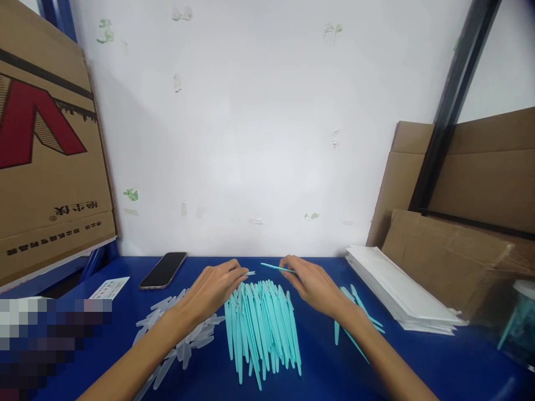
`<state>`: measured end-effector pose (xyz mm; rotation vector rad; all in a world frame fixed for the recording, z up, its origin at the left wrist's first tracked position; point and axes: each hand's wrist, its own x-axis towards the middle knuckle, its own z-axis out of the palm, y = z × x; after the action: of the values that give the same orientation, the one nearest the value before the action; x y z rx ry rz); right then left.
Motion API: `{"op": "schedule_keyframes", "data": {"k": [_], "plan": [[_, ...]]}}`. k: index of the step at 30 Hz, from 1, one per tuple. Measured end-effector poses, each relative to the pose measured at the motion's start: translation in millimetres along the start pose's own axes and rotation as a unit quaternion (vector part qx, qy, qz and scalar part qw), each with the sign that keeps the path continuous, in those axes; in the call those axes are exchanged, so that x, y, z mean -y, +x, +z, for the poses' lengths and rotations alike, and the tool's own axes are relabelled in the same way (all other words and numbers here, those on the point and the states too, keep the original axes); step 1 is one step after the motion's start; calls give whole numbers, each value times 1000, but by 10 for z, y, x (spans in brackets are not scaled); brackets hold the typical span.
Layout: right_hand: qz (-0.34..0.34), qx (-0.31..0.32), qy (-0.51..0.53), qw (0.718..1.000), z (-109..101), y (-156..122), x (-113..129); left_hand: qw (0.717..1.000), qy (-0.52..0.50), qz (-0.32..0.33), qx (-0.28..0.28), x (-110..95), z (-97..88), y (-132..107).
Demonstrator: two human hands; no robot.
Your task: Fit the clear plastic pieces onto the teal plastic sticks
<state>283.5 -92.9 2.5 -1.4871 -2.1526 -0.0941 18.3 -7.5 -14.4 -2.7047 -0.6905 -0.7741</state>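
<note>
My right hand (pixel 307 278) pinches a slim turquoise stick (pixel 273 267), which looks like an eyebrow razor and points left. My left hand (pixel 219 284) is closed, with a small pale tip (pixel 249 273) poking out of its fingers; most of that piece is hidden. Between and below the hands lies a dense pile of turquoise eyebrow razors (pixel 259 328), mostly lengthwise with their narrow ends toward me. Translucent plastic caps (pixel 194 337) are scattered under and around my left forearm. Several more turquoise razors (pixel 359 303) lie loose by my right forearm, which partly covers them.
A phone (pixel 164 270) and a printed card (pixel 109 288) lie on the blue table (pixel 321 373) at left. White flat packs (pixel 405 292) are stacked at right, beside cardboard (pixel 447 250) and a clear container (pixel 520 323). A large carton (pixel 50 184) stands left; a white wall (pixel 259 139) closes the back.
</note>
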Motion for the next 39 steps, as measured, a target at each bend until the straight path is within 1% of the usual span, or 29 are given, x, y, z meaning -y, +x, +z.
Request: {"op": "schedule_keyframes", "data": {"k": [3, 6, 8, 13, 17, 21, 24, 29, 31, 33, 36, 39], "plan": [[-39, 5, -39, 998, 34, -4, 47, 999, 15, 31, -36, -13, -30, 12], [-43, 5, -52, 998, 45, -11, 70, 997, 20, 50, -55, -40, -50, 18], [-33, -2, -57, 998, 37, -14, 67, 997, 18, 50, -52, -53, -62, 19], [-20, -23, -49, 998, 5, -12, 9, 999, 27, 25, -19, -57, -85, 18], [-33, -21, -43, 998, 14, -13, 10, 1000, 15, 16, -19, -73, -79, 14], [-32, -16, -35, 999, 28, -16, 49, 999, 10, 27, -20, -119, -48, 13], [-30, -6, -13, 999, 36, -14, 83, 999, 5, 33, -18, -147, -16, 12], [-32, 4, 57, 998, 76, -20, 203, 999, 18, 38, -7, -157, -1, 4], [-31, 5, 73, 997, 97, -25, 252, 1000, -1, 30, 9, -174, -35, 7], [-27, 3, 84, 996, 120, -29, 283, 999, -44, 11, 20, -207, -85, 18], [-14, -3, 122, 992, 157, -31, 299, 994, -105, -22, 17, -260, -155, 33], [-2, -4, 146, 989, 181, -31, 303, 991, -126, -40, 18, -296, -190, 33]]}}
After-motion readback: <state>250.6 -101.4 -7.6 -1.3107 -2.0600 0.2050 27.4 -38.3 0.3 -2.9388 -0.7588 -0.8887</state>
